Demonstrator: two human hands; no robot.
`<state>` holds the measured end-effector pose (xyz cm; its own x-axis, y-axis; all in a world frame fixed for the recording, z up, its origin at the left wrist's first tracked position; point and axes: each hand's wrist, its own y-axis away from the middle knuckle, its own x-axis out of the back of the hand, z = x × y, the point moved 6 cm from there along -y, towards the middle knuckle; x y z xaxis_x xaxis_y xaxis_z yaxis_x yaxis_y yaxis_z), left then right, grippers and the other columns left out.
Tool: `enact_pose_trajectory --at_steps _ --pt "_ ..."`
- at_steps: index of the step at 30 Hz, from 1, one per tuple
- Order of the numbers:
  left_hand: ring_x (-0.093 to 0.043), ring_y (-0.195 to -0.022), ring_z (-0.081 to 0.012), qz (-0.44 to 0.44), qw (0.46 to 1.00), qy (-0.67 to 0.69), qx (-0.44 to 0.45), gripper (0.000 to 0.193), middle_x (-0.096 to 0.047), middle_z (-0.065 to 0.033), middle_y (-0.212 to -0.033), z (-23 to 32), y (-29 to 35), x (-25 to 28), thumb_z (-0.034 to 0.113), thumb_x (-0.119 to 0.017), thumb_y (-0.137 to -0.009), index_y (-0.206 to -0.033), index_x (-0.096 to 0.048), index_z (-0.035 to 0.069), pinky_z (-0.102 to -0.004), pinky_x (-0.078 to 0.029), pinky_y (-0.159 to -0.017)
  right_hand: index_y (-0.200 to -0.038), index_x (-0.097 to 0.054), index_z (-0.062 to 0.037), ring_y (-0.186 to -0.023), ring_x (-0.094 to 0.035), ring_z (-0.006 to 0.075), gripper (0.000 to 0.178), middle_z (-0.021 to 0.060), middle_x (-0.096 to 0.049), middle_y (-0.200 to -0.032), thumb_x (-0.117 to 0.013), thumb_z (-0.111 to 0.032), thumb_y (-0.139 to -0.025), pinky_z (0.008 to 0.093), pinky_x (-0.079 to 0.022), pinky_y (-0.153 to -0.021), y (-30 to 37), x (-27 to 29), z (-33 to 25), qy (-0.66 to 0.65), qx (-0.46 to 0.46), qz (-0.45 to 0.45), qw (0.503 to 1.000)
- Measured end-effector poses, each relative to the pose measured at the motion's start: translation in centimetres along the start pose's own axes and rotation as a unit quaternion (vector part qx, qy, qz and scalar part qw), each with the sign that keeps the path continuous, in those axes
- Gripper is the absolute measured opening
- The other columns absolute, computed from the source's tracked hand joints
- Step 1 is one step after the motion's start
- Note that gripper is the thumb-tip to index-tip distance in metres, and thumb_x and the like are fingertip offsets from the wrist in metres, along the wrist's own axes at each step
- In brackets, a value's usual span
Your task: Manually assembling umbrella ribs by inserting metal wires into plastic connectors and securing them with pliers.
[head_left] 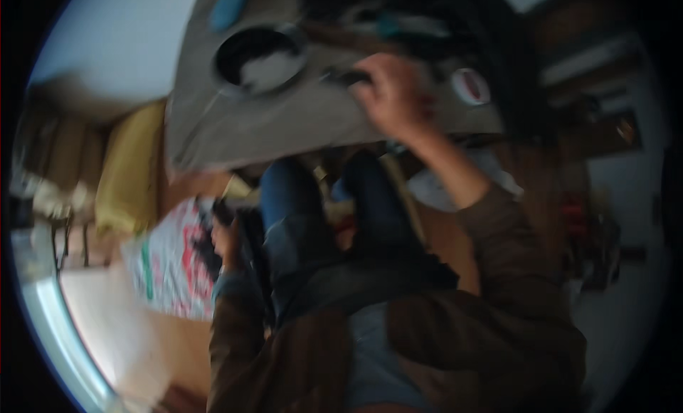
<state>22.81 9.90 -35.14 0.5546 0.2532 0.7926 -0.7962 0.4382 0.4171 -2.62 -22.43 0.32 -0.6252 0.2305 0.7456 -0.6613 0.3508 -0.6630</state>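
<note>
My right hand [395, 98] is raised over the cloth-covered table [313, 118], its fingers closed on a small dark object [350, 77] that sticks out to the left. Blur hides what kind of thing it is. To the left of it stands a round dark-rimmed pan or bowl [274, 68] with something pale inside. Low beside my left thigh, my left hand [225, 241] is closed around another dark piece [223, 212], its kind also unclear. A white plastic bag [171, 267] with red and green print lies next to that hand.
Dark material [427, 36] is heaped along the table's far side. A white oval container [471, 86] with a reddish middle sits near the right edge. At the far left is a blue object [229, 7]. A yellow bulky item [133, 167] stands left of the table.
</note>
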Motion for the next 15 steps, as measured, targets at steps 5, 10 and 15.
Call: enact_pose_trajectory --at_steps 5,10,15 --pt "-0.065 -0.086 -0.0304 -0.038 0.948 0.084 -0.304 0.033 -0.066 -0.0167 -0.093 5.8 -0.1 -2.5 0.026 -0.057 -0.09 -0.114 -0.061 0.004 -0.0383 -0.051 -0.073 -0.103 -0.06 -0.009 -0.105 -0.051 0.0281 0.028 0.0079 -0.057 -0.107 -0.068 -0.016 -0.077 0.0425 -0.036 -0.092 -0.4 3.0 0.0 -0.031 -0.01 0.015 0.999" --pt "-0.063 -0.072 -0.0231 0.073 0.881 0.299 -0.36 0.014 -0.064 -0.0129 -0.081 22.6 15.1 12.1 0.003 -0.057 -0.088 -0.099 -0.066 0.0 -0.0317 -0.049 -0.067 -0.091 -0.061 -0.0122 -0.096 -0.055 0.027 0.02 0.0041 -0.061 -0.097 -0.067 -0.011 -0.073 0.0416 -0.038 -0.083 -2.1 10.0 7.8 0.088 -0.025 0.115 0.989" --pt "-0.057 -0.078 -0.0296 0.212 0.747 0.253 -0.577 0.019 -0.059 -0.014 -0.082 34.3 20.7 19.0 -0.008 -0.059 -0.079 -0.096 -0.063 0.001 -0.0348 -0.045 -0.073 -0.092 -0.067 -0.0159 -0.096 -0.059 0.0295 0.017 0.0056 -0.065 -0.097 -0.065 -0.026 -0.079 0.0455 -0.043 -0.079 1.9 15.2 26.6 0.281 -0.264 0.059 0.921"
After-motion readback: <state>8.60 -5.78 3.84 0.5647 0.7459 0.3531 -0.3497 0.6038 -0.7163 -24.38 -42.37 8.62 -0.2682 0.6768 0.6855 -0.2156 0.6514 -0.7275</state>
